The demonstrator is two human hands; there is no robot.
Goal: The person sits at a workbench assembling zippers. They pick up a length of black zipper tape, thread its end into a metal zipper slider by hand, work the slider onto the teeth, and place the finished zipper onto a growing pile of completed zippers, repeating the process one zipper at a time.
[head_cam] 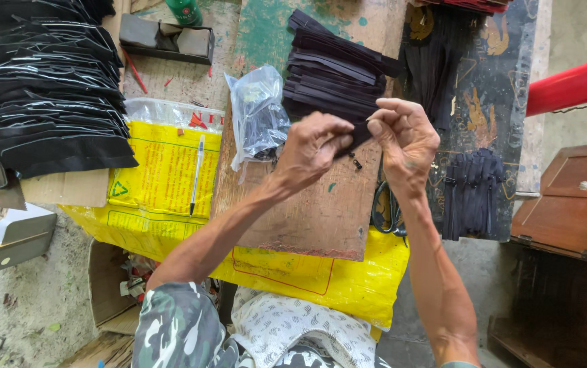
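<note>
wooden board (321,204) lies under both hands; left hand (310,146) and right hand (406,140) each pinch an end of a black strip (358,136), taut between their fingertips.

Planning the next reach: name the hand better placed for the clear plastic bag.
Left, probably: the left hand is right beside the clear plastic bag; the right hand pinches the dark strip farther away.

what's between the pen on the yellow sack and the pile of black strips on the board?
Head view: a clear plastic bag holding small dark parts lies between the pen and the pile of black strips, at the wooden board's left edge.
</note>
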